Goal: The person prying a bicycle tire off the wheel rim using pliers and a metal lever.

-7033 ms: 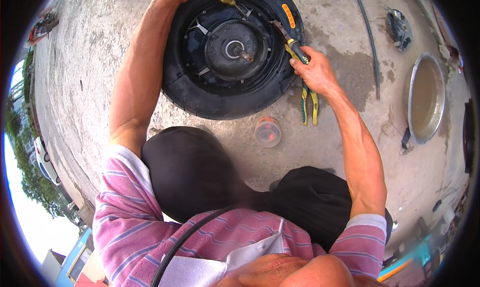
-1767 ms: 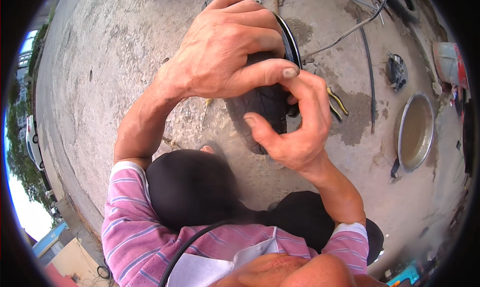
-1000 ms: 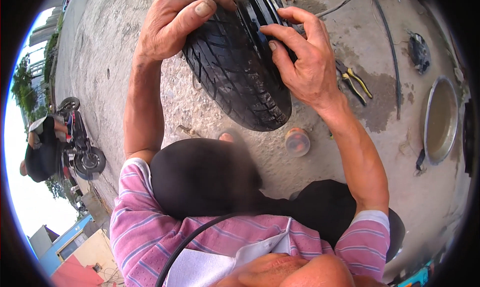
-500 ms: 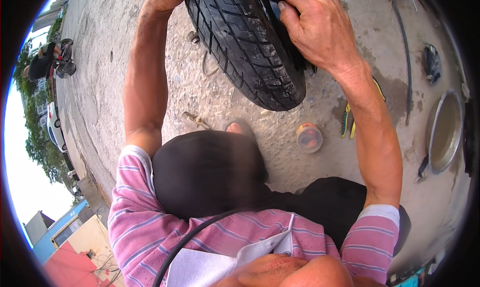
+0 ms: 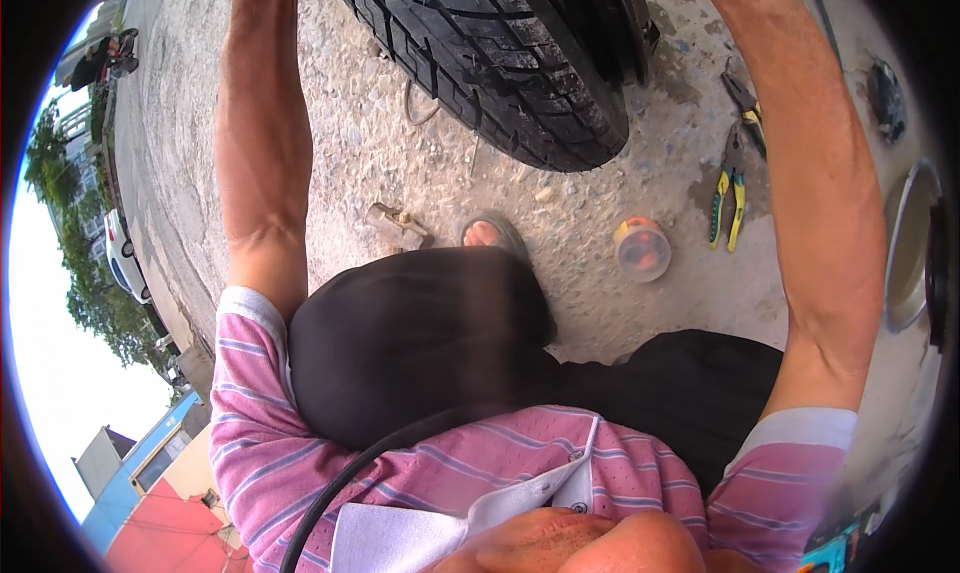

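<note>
While any lettering on the black tire is illegible, I cannot tell the out-of-view hands' grip.

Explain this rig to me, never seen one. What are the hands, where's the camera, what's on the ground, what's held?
There is no robot: a person works bare-handed. The one view comes from a wide fisheye camera on the person's head, looking down, so straight edges bend toward the rim. The left forearm and right forearm reach past the upper edge, either side of a black tire with its tread in view. Each grip is out of the picture, so what it holds can't be told. On the rough ground are a clear cup with orange bits, yellow-and-green pliers and, just above them, a second tool partly hidden by the right forearm.
</note>
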{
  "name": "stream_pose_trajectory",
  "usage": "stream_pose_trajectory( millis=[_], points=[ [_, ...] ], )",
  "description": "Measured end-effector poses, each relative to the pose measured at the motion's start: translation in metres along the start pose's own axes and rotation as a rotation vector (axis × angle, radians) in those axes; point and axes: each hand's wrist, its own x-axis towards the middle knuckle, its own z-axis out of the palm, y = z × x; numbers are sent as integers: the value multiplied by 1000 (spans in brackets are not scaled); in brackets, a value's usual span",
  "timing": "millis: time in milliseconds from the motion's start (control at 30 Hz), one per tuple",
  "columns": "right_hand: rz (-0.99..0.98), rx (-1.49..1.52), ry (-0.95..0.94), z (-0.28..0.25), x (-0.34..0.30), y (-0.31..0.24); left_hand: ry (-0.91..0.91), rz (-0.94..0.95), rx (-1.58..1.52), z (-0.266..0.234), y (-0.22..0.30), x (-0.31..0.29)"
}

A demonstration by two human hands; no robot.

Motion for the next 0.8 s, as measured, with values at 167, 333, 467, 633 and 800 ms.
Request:
stream_pose_trajectory(
  millis=[167,333,467,633,800],
  points=[
    [-19,-80,-137,-6,14,-10,-81,-15,-151,-9,-23,-2],
    [29,-150,-73,5,19,-18,304,-204,-422,-12,-37,-2],
    [95,-200,-133,8,25,-20,97,-111,-252,-9,-28,-1],
    [-36,17,-98,10,12,-4,-13,-31,-156,-9,-15,-7],
    [-28,45,278,30,15,19,-50,12,-144,-4,-10,-5]
  ],
)
